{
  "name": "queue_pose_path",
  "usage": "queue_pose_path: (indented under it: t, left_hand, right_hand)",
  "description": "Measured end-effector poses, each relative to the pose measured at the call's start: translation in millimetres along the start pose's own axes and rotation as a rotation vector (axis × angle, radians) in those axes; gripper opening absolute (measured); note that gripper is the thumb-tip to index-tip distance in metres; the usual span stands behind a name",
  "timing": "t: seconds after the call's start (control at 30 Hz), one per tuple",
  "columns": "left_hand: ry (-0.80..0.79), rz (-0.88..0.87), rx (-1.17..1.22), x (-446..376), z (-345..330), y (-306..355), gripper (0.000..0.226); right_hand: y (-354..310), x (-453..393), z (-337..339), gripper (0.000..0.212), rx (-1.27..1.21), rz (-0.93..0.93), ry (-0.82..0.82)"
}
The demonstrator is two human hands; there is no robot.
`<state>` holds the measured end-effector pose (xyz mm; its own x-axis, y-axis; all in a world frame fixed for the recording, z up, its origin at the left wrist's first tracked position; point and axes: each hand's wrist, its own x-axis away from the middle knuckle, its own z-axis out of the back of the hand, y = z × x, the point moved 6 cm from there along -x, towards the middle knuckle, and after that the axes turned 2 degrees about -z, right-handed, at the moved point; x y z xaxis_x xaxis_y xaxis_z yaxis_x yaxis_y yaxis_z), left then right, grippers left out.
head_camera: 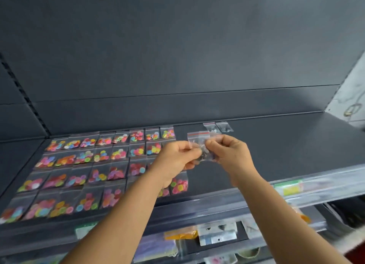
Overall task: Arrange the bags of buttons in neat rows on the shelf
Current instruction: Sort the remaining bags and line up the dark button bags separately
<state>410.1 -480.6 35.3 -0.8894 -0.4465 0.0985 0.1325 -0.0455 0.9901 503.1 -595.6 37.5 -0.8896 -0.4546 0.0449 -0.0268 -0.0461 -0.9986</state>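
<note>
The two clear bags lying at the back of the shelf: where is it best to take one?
Probably pinch the right bag at its top strip from the bare shelf on its right: it lies flat, the left bag adjoins it, and its dark buttons bulge lower down.

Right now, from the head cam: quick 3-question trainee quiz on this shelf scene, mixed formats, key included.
1. True or false: both hands hold the small clear bags of dark buttons.
2. The rows of colourful button bags lie on which part of the shelf? A) person's left B) person's right C) far back right corner
3. Fill in: the two clear bags at the back lie ____ each other.

Key: 1 true: left hand and right hand both pinch them. 2 A. 3 beside.
</note>
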Motion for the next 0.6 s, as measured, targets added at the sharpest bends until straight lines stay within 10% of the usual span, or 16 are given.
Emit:
queue_pose_path:
  t: [0.6]
  left_hand:
    - [-0.089,0.005,0.025,-122.4,-61.5,2.9,0.009]
  right_hand:
    - [20.4,-81.7,66.2,0.017,-0.037,-0.119,0.187]
